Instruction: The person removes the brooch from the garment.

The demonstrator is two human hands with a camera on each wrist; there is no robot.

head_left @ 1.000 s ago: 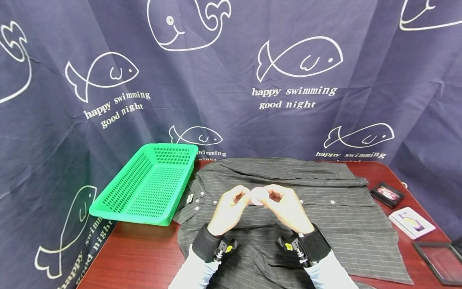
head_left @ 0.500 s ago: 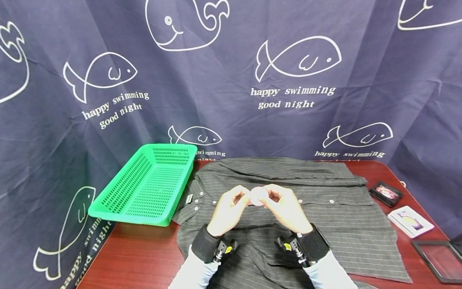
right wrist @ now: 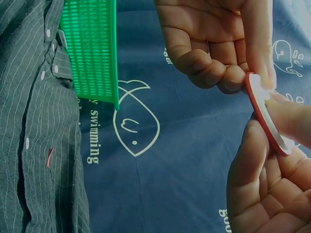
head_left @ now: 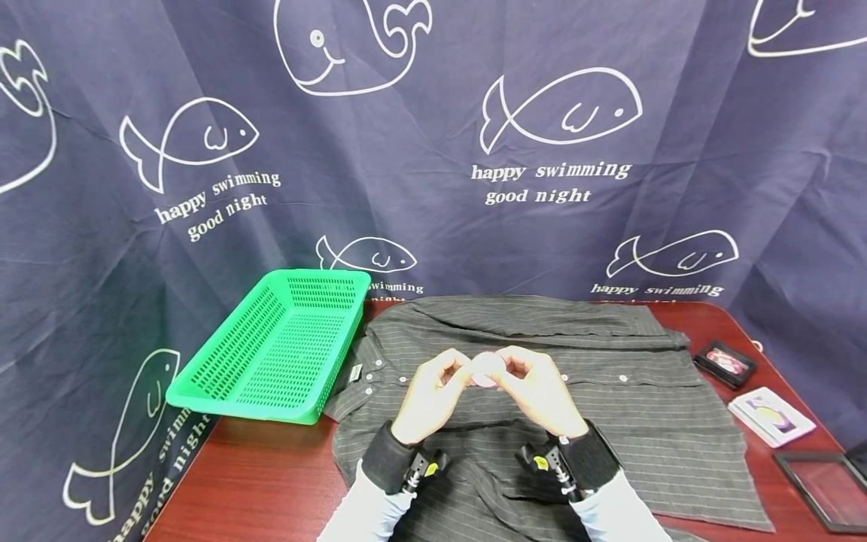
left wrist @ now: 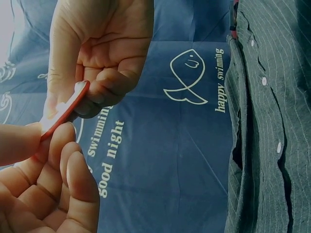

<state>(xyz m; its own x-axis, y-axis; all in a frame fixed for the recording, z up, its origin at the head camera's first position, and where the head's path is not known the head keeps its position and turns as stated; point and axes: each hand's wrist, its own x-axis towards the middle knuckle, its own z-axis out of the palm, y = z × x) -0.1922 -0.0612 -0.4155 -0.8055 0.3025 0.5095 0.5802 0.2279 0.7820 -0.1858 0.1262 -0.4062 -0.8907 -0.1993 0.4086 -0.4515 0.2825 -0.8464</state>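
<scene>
A thin round white disc with a red rim [head_left: 486, 369] is held up over a dark striped shirt [head_left: 637, 444]. My left hand [head_left: 428, 391] pinches its left side between thumb and fingers. On the opposite side, my right hand [head_left: 542, 388] grips it the same way. In the left wrist view the disc [left wrist: 73, 104] appears nearly edge-on, thumbs on its white face and fingers behind the red side. The right wrist view also shows the disc [right wrist: 259, 107] tilted between both hands. Fingers cover parts of its edge, and its white face is overexposed.
A green plastic basket [head_left: 291, 410] stands at the table's left. Along the right edge lie a small dark box [head_left: 725, 364], white picture cards [head_left: 772, 416] and a black frame [head_left: 806, 493]. A blue curtain [head_left: 433, 165] hangs behind. The shirt covers much of the red-brown table [head_left: 271, 482].
</scene>
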